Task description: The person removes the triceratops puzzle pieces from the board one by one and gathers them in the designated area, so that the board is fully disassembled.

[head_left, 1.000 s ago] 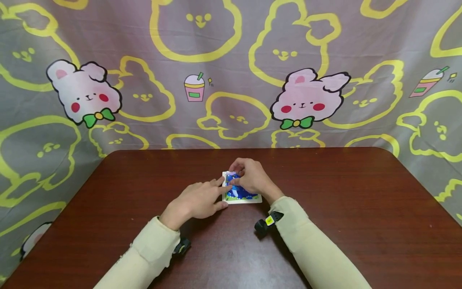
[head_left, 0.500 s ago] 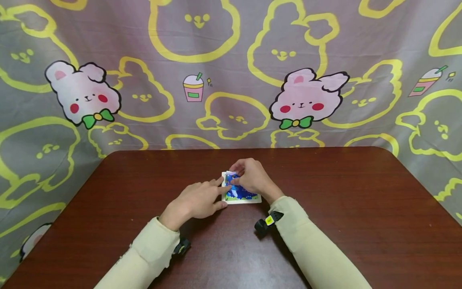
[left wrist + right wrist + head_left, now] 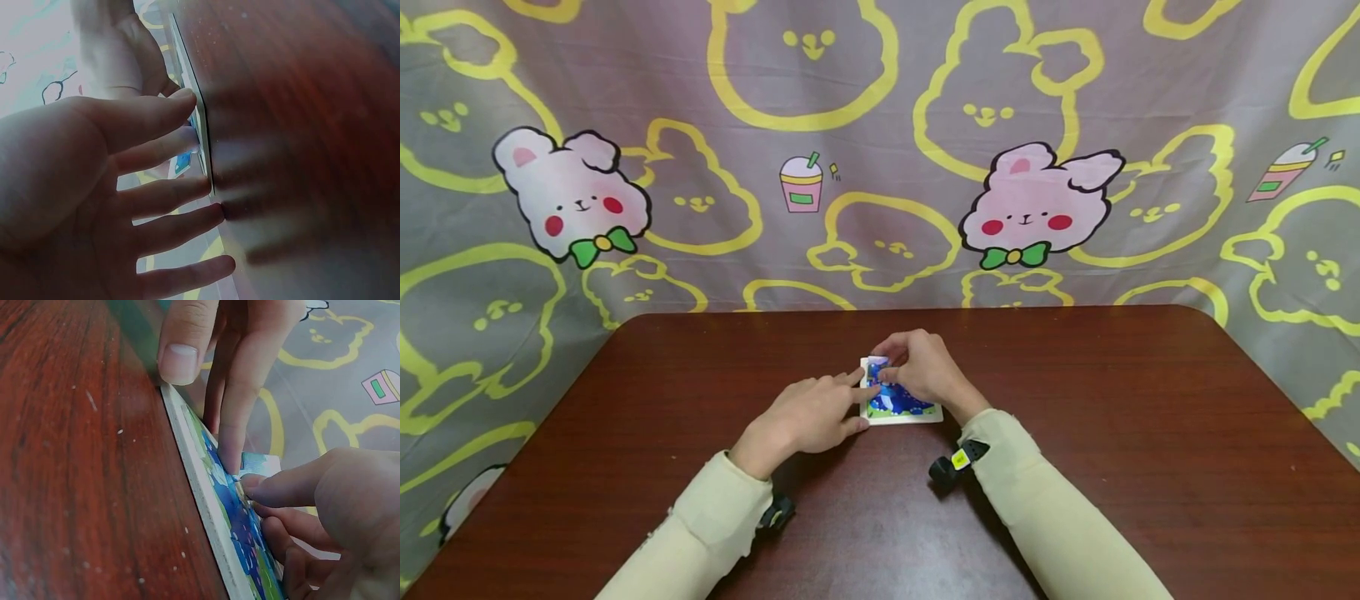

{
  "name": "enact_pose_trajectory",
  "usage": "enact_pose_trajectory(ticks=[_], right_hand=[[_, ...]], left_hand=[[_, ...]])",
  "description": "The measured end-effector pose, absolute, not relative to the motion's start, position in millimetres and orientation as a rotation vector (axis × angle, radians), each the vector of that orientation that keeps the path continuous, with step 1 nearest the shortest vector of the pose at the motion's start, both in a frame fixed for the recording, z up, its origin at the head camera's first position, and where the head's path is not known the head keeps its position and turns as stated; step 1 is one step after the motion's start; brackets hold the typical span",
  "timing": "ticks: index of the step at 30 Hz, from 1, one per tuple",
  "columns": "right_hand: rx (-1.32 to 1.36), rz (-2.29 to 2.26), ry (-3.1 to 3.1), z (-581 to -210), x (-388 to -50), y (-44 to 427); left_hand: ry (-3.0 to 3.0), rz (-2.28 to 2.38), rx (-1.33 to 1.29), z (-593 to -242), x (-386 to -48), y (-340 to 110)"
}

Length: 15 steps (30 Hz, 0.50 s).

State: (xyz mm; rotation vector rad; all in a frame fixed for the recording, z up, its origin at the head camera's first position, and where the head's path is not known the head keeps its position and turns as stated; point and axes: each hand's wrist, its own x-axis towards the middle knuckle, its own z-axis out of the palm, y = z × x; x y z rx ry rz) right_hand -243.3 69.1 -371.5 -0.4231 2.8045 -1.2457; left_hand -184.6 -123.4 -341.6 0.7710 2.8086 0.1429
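A thin board (image 3: 917, 420) with a white border and a blue picture on green lies flat on the table. The left hand (image 3: 808, 414) reaches over its left side, fingers straight and spread; in the right wrist view, the left index fingertip (image 3: 231, 461) presses on the picture and the thumb is at the border. By the board's upper left corner, the right hand (image 3: 928, 368) pinches a small light-coloured piece (image 3: 262, 464), which stands tilted up from the board. The right thumb (image 3: 281, 487) is beside the left index fingertip. The piece's lower edge is partly hidden by fingers.
The dark reddish-brown table (image 3: 1075, 400) reaches back to a grey patterned cloth (image 3: 880, 167) with yellow outlines and rabbit faces. Black wrist devices (image 3: 947, 471) hang under both cream sleeves (image 3: 1045, 500).
The light piece at the board's upper left corner stands up a little more, and the right fingers have shifted slightly left. The left hand has hardly moved.
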Motion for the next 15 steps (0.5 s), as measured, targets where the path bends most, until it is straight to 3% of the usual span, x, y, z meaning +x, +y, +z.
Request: enact_pose_trajectory(ticks=[15], right_hand=[[-0.402, -1.191, 2.816, -371.2, -243.1, 67.0]], left_hand=[[2.813, 0.130, 0.759, -341.4, -183.9, -122.9]])
